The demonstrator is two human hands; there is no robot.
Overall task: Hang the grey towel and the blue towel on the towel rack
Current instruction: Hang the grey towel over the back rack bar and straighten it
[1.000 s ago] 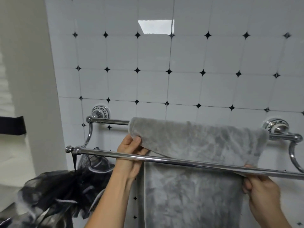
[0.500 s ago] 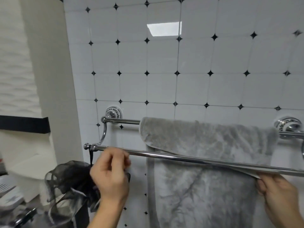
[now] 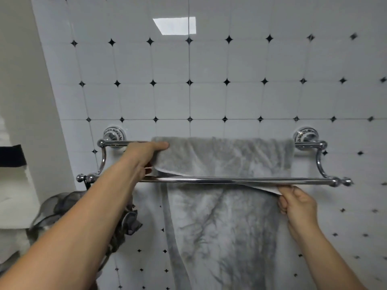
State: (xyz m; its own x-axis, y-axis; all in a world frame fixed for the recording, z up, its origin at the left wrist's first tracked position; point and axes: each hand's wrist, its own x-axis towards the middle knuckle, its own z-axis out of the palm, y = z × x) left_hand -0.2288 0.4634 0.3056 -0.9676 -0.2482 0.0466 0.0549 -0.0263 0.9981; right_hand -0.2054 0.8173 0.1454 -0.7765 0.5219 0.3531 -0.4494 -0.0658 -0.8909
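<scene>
A chrome two-bar towel rack (image 3: 209,180) is fixed to the tiled wall. The grey towel (image 3: 226,160) is draped over its back bar and hangs down behind the front bar. My left hand (image 3: 144,155) reaches over the front bar and pinches the towel's upper left corner near the back bar. My right hand (image 3: 297,204) is below the front bar at the right and grips the towel's lower right front edge. No blue towel is in sight.
A black mesh bath sponge (image 3: 62,208) hangs from the left end of the front bar, partly behind my left forearm. A white wall corner (image 3: 27,101) stands at the left, with a dark strip (image 3: 12,155) across it.
My left hand has gone from in front of the left end of the front bar up to the towel's upper left corner and taken hold of it. My right hand still grips the lower right edge.
</scene>
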